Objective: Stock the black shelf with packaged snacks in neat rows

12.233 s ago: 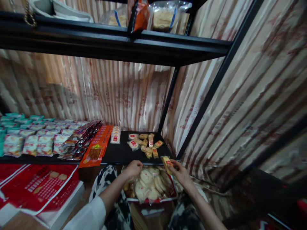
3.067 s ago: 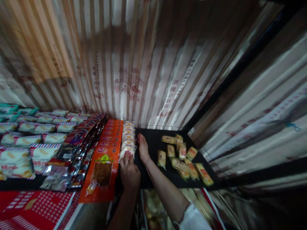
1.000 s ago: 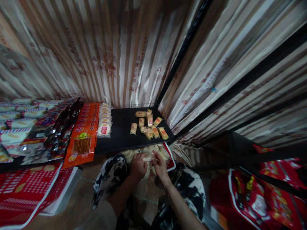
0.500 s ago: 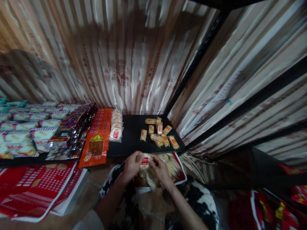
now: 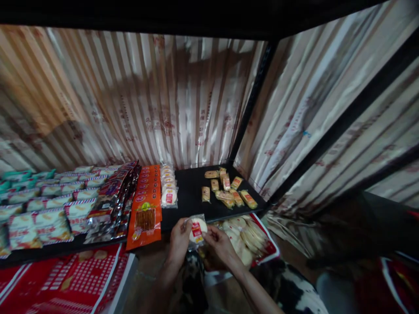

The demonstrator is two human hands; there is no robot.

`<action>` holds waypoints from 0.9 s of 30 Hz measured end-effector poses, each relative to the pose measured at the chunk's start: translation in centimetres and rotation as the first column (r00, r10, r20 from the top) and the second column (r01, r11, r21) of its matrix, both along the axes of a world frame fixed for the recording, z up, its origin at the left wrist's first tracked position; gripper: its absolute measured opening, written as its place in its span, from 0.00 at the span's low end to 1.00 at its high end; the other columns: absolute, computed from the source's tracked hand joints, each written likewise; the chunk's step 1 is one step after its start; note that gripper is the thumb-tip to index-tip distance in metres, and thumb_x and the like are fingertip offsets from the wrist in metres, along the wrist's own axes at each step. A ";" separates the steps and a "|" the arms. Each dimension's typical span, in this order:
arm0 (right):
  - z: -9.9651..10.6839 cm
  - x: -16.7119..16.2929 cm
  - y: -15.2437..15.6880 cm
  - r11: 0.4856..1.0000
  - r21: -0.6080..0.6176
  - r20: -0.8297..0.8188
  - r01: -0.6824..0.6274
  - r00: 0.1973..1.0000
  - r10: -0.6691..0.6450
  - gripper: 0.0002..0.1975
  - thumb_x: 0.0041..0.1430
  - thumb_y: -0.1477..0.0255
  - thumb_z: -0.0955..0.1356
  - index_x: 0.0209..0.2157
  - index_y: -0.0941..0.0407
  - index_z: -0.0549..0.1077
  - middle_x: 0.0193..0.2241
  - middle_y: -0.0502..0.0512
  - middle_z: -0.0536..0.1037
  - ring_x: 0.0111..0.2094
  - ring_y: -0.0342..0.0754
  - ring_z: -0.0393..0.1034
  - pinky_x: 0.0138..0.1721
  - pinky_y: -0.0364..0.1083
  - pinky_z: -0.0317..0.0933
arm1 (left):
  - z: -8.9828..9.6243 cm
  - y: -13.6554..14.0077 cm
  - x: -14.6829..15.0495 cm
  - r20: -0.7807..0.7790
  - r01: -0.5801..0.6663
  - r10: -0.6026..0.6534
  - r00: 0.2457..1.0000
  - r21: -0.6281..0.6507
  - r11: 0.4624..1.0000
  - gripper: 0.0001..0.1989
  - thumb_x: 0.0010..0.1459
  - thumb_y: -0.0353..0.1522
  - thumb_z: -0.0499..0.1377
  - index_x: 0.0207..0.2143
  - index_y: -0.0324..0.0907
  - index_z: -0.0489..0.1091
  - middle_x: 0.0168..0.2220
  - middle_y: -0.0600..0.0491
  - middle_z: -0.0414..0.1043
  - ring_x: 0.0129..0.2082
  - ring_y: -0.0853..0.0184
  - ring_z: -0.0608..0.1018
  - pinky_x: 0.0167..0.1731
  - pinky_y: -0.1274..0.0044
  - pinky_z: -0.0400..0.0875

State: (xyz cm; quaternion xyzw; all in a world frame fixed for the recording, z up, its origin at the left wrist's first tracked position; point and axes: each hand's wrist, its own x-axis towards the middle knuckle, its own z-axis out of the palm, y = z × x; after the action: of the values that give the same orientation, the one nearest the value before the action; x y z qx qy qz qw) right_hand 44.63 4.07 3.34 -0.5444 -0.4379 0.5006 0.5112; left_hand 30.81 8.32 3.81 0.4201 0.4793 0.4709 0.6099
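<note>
Clear film crinkles around a round white cracker [image 5: 197, 230], held up just past the near edge of the black shelf [image 5: 190, 185]. The left hand [image 5: 178, 237] pinches its wrapper at the left edge, thumb against fingers, and the right hand [image 5: 220, 243] pinches the opposite side, so the cracker sits between them with its label facing up. From where I stand, the arranging looks partly done: a row of white crackers [image 5: 169, 192] lies straight and overlapping beside an orange snack packet [image 5: 144, 209], and farther left dark foil packets [image 5: 113, 198] and white snack packets [image 5: 49, 224] are set out in order. Yellow wrapped snack bars [image 5: 225, 185] lie jumbled towards the right end, and plenty more round crackers remain in the red, white-rimmed box [image 5: 269, 254] below the shelf. As for writing, the held cracker carries a red label with pale characters and a yellow patch, too small for me to read; the row's nearest cracker shows a similar red label. Printed badges run up the orange packet, but no brand comes out legibly, nor on the red package [image 5: 75, 274] at near left.
</note>
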 end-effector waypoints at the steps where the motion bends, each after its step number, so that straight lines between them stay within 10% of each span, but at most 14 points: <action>1: 0.0 -0.3 0.2 1.000 -0.009 -0.014 0.006 1.000 -0.006 0.22 0.40 0.52 0.72 0.31 0.56 0.74 0.25 0.52 0.77 0.29 0.49 0.71 0.34 0.46 0.64 | 0.2 0.1 -0.2 0.024 -0.024 0.025 0.999 -0.026 0.999 0.22 0.44 0.45 0.62 0.36 0.38 0.69 0.31 0.50 0.75 0.29 0.67 0.76 0.28 0.78 0.69; 27: 0.2 -2.6 4.9 0.986 -0.158 -0.285 0.062 0.953 -0.105 0.21 0.37 0.59 0.75 0.33 0.56 0.73 0.23 0.48 0.75 0.21 0.40 0.64 0.20 0.39 0.51 | 1.9 3.2 -1.7 0.138 -0.304 0.339 0.931 -0.225 0.926 0.08 0.48 0.29 0.63 0.31 0.37 0.68 0.25 0.52 0.73 0.21 0.72 0.75 0.21 0.81 0.68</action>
State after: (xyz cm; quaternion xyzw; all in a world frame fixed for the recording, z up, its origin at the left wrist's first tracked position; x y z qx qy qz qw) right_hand 42.06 8.96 3.54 -0.5187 -0.2961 0.5843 0.5495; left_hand 29.15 11.47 5.72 0.2293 0.5317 0.5490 0.6028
